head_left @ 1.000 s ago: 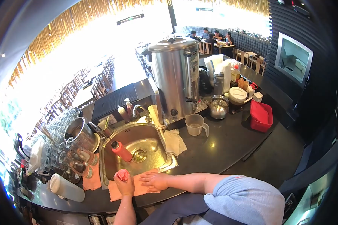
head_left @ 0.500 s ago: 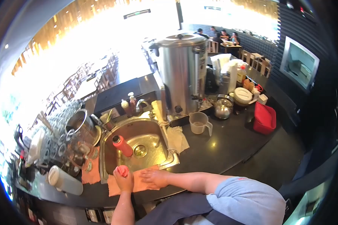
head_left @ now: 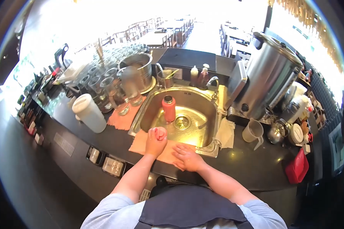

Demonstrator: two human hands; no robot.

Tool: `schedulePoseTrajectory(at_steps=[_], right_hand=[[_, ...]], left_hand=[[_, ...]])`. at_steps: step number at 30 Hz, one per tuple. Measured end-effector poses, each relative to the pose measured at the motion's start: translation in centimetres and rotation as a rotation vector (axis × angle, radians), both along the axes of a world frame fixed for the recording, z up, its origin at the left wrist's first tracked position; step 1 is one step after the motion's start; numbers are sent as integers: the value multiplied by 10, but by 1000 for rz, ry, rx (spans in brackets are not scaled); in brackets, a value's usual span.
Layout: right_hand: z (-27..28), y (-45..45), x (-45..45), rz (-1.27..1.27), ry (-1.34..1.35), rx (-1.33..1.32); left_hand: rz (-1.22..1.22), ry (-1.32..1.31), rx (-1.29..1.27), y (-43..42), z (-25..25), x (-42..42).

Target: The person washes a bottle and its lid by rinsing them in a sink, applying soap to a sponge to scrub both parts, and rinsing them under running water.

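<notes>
My left hand (head_left: 156, 143) is closed around a small pink-red lid (head_left: 160, 133) at the near edge of the sink. Flat on an orange cloth (head_left: 139, 142) rests my right hand (head_left: 188, 158), its fingers spread, with nothing held. Inside the metal sink (head_left: 202, 107) an uncapped red bottle (head_left: 169, 109) stands at the left, its dark mouth facing up, beside the drain (head_left: 182, 121).
Left of the sink are a white-lidded pitcher (head_left: 90, 113), glass jugs (head_left: 113, 95) and a steel bucket (head_left: 137, 68). To the right are a beige cloth (head_left: 226, 133), a measuring jug (head_left: 252, 131), a steel urn (head_left: 269, 76), a kettle (head_left: 278, 132) and a red basket (head_left: 297, 166).
The head view has swung left, so the sink and urn appear further right. My left hand still holds the lid, and my right hand stays on the orange cloth.
</notes>
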State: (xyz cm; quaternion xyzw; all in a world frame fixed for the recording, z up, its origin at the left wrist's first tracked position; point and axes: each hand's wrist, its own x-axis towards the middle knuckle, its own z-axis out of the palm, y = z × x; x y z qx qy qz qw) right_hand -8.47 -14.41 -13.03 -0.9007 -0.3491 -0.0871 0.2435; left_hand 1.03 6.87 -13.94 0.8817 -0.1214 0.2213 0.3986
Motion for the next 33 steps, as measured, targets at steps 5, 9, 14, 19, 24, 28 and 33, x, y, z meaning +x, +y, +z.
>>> schedulePoseTrajectory(at_steps=[5, 9, 14, 19, 24, 28, 33], right_hand=[[1, 1, 1, -27, 28, -27], [6, 0, 0, -31, 22, -15], [3, 0, 1, -25, -16, 2], [0, -1, 0, -31, -38, 7], [-3, -1, 0, -32, -13, 41], [0, -3, -3, -44, -3, 55], [-5, -2, -2, -33, -31, 40]], left_hand=[[-40, 10, -2, 2, 1, 2], [-23, -8, 5, 1, 2, 1], [-30, 42, -19, -1, 12, -2], [-33, 31, -35, -2, 9, -2], [-33, 54, -26, -1, 6, -1], [-36, 30, -12, -4, 8, -2], [-38, 52, -6, -5, 9, -4]])
